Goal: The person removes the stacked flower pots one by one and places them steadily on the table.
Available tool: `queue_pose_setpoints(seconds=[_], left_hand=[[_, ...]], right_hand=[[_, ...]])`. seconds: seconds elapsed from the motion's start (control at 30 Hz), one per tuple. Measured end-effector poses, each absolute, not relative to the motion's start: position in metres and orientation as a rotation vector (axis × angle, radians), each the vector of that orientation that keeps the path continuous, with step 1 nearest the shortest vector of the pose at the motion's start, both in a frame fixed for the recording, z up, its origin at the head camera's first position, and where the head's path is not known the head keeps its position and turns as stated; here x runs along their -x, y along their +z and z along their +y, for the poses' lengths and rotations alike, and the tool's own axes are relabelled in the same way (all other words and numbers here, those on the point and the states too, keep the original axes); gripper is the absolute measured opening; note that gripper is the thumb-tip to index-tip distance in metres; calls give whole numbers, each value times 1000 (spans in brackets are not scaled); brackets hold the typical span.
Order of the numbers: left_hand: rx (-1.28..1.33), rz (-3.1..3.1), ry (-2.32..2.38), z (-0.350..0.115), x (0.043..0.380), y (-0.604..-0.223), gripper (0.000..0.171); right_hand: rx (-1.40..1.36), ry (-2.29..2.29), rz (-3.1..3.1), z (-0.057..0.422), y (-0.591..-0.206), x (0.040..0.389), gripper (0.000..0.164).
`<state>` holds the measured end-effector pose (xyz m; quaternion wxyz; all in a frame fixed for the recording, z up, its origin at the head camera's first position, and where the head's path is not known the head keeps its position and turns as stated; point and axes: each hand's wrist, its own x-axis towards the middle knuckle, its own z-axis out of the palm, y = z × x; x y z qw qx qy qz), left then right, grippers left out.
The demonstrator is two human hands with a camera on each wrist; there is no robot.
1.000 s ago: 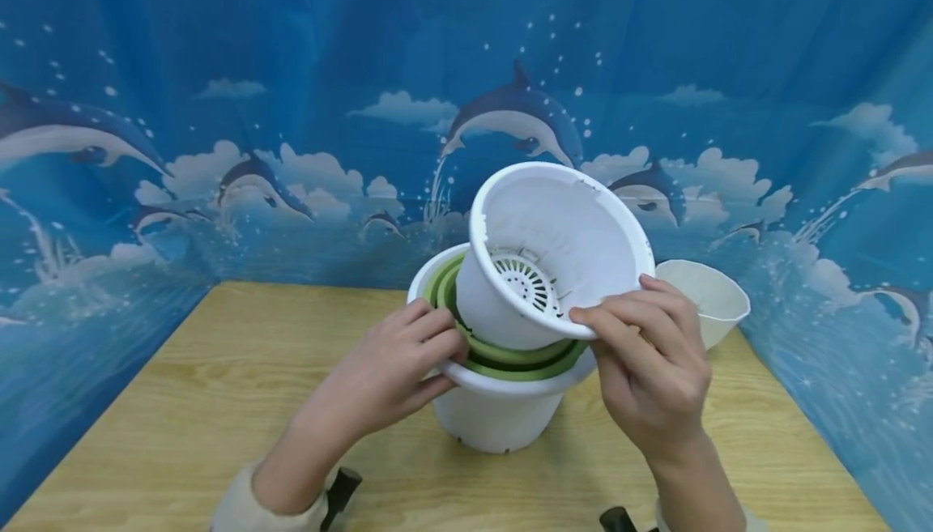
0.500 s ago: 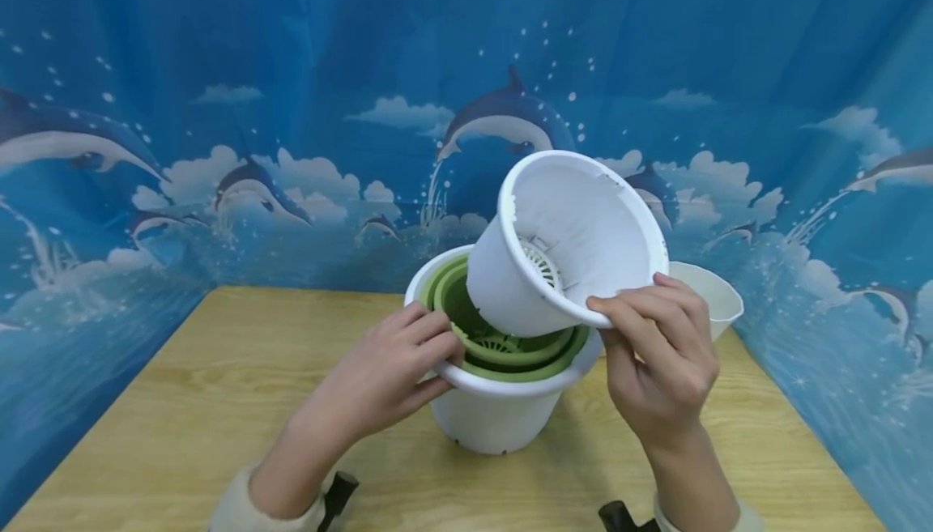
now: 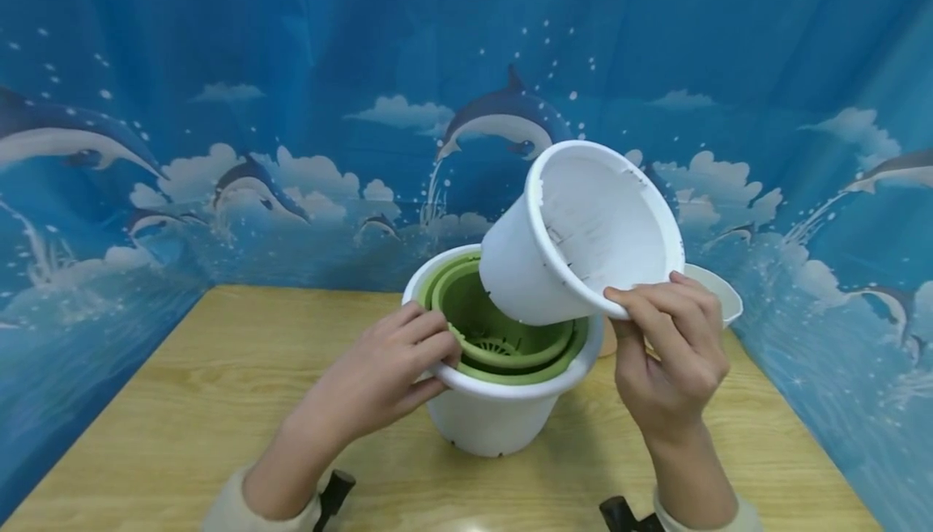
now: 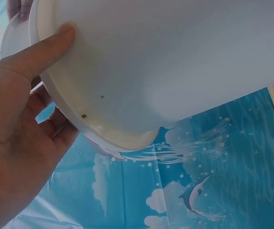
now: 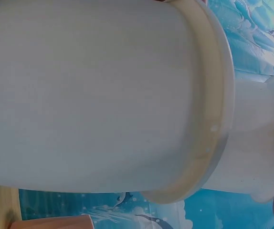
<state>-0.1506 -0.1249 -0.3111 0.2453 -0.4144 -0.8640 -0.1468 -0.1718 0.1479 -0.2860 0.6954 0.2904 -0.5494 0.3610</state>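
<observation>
While the left hand (image 3: 386, 358) pinches the rim of an upright large white pot (image 3: 492, 427), the right hand (image 3: 666, 346) grips a tilted smaller white pot (image 3: 513, 269) over nested green pots (image 3: 510, 359) — a steady base and clearance from the green rims should help.

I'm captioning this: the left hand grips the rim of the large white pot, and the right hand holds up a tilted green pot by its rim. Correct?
The colour is wrong: the head view shows that the right hand holds up a tilted smaller white pot by its rim, not a green one. The left hand does grip the rim of the large white pot.
</observation>
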Motion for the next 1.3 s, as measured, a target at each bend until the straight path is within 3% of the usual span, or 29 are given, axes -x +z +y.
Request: queue_pose_setpoints(seconds=[0.8, 1.3], left_hand=[[1121, -2435, -344, -128, 138, -303, 24], [1110, -2433, -299, -126, 131, -299, 27]], right_hand=[[-559, 879, -1140, 149, -284, 176, 30], [-497, 909, -1155, 157, -286, 184, 21]])
